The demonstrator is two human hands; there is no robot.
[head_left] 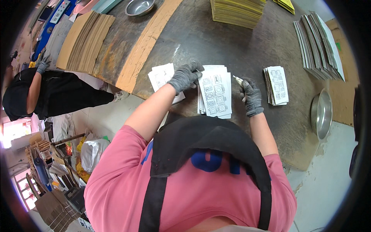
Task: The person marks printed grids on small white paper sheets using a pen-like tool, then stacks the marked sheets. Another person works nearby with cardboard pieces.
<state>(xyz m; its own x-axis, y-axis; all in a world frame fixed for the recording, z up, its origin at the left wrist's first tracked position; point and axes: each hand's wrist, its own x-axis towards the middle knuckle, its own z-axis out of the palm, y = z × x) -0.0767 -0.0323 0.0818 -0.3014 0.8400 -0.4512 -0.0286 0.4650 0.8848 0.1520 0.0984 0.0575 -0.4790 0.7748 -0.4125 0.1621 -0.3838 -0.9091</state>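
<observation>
Both my hands wear grey gloves. My left hand [186,76] rests on the upper left corner of a stack of white printed sheets [216,92] lying on the worn brown table [239,46]. My right hand [251,94] is just right of that stack, its fingers closed on a small pale object [237,79]. A second pile of white sheets [161,75] lies behind my left hand. A third stack of printed sheets [277,85] lies to the right of my right hand.
A metal bowl [321,113] sits near the table's right edge, another bowl [139,6] at the far side. Piles of folded grey cards [319,44], yellow-edged cards [235,11] and brown cardboard [83,40] stand around. Another person [42,91] in black stands at the left.
</observation>
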